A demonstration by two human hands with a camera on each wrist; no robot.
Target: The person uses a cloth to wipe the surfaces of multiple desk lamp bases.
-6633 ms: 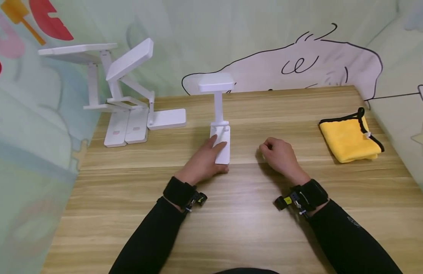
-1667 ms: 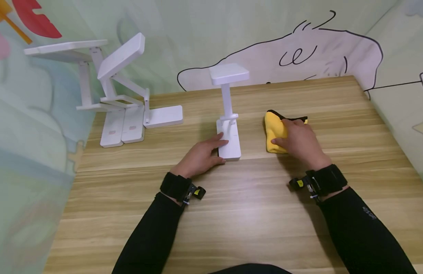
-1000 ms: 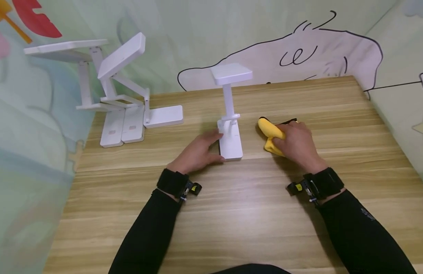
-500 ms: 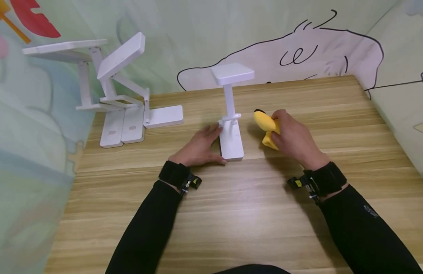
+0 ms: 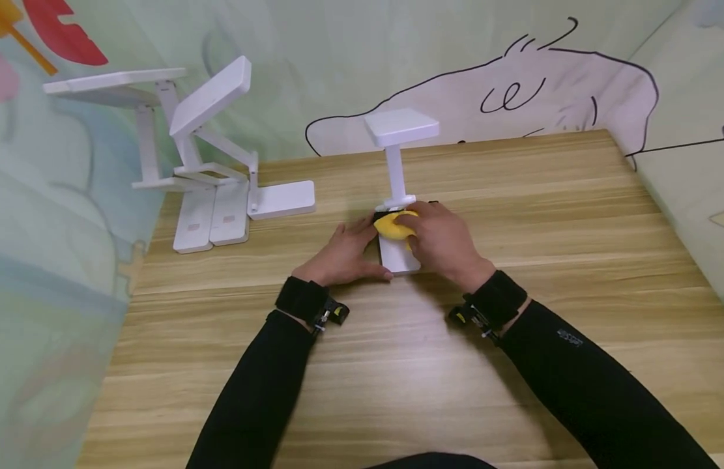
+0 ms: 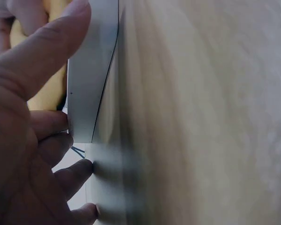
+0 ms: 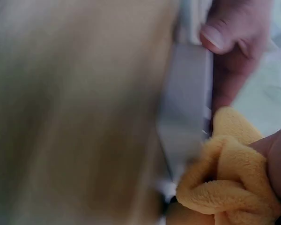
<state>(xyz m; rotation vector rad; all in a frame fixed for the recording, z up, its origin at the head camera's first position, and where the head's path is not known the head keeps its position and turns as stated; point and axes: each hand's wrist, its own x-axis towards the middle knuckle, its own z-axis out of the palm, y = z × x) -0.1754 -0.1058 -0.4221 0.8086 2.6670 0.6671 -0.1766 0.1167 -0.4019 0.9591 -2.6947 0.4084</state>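
A white desk lamp [image 5: 401, 127] stands upright at the middle of the table, its head raised on a thin stem. My left hand [image 5: 344, 257] holds its base [image 5: 397, 259], thumb at the front edge and fingers along the left side. From the right, my right hand [image 5: 446, 244] grips a bunched yellow cloth [image 5: 391, 226] with black trim and presses it on the upper part of the base, just below the stem. In the right wrist view the plush cloth [image 7: 229, 183] lies folded against the base; the right fingers are mostly out of sight there.
Several more white lamps stand together at the left, with bases [image 5: 231, 215] side by side and one base [image 5: 282, 198] pointing right. The wood-grain table [image 5: 543, 195] meets a printed curtain [image 5: 455, 52] at the back.
My right hand took up the folded cloth from the right, bunched it and carried it left onto the lamp base. The left hand slid from the base's top to its left side and front edge.
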